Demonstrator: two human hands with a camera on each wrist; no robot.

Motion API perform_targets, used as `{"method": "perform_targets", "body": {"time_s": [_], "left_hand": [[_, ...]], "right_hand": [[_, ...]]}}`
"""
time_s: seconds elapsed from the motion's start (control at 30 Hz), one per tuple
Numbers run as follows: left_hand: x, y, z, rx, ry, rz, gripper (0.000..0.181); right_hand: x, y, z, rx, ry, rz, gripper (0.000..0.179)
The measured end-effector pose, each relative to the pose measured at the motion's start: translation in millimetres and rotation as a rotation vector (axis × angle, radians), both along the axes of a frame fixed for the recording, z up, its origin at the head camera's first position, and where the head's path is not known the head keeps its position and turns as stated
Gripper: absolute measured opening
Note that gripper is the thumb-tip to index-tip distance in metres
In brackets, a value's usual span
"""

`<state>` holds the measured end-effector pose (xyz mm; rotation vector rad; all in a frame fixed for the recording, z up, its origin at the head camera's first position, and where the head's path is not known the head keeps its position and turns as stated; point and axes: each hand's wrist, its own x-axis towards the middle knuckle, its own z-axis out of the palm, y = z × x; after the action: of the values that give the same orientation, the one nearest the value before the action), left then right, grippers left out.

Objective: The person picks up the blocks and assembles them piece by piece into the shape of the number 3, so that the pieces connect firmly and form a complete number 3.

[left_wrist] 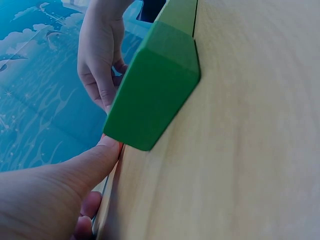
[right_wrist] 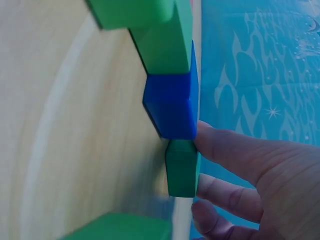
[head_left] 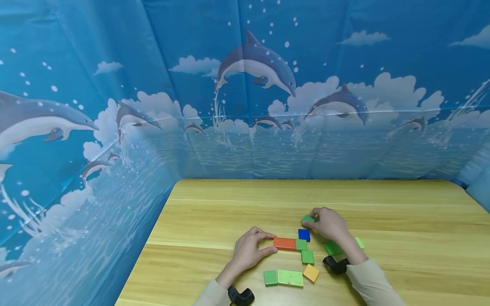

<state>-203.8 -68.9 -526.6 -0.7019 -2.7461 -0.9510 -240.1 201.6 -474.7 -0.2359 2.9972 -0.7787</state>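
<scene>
My left hand pinches the left end of a long red block between thumb and index finger. A green block touches the red one's right end, and another green block lies just below it. Farther back, my right hand holds a small green block between thumb and fingers. Beside that piece is a blue block; the right wrist view shows the held green block close to the blue block. In the left wrist view a green block partly hides the red one.
Nearer the front lie a green block, a long light green block and a tilted orange block. A green block and a light green block are partly covered by the right forearm. A dolphin-printed curtain borders the wooden table.
</scene>
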Motion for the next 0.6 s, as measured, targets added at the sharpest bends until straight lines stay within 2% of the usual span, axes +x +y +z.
{"method": "perform_targets", "body": {"time_s": [0.37, 0.6], "left_hand": [[-0.1, -0.2, -0.1, -0.01, -0.008, -0.001, 0.04], [-1.0, -0.7, 0.6, -0.004, 0.006, 0.001, 0.04]], "right_hand": [[3.0, 4.9, -5.0, -0.09, 0.001, -0.007, 0.038], [0.1, 5.1, -5.3, -0.101, -0.017, 0.003, 0.039]]}}
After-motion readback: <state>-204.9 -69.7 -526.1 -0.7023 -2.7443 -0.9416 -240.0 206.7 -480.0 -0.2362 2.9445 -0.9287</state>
